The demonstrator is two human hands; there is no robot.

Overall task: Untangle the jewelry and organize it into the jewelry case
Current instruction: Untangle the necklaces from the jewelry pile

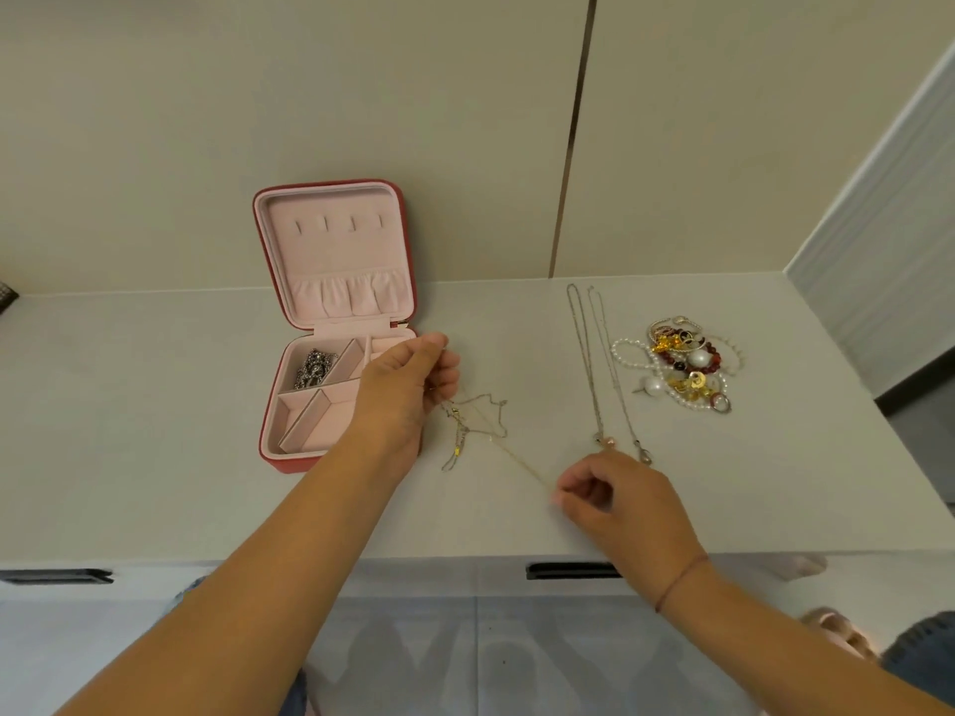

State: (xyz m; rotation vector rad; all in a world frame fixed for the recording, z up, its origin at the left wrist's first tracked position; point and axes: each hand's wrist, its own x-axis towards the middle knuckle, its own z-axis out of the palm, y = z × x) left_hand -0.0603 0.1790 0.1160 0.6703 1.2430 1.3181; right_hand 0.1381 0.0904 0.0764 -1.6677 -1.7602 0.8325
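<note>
Surroundings: open red jewelry case on the desk; bead-and-pearl pile far right.
Obstruction: left grip covers the case's right compartments.
Count: two straightened necklaces, side by side; one silver piece in the rear-left compartment.
Left grip: pinches the chain tangle, just right of the case.
Right grip: pinches a gold chain, taut from the tangle.

Your left hand hid the right compartments of the case; the chain tangle was too fine to trace.
</note>
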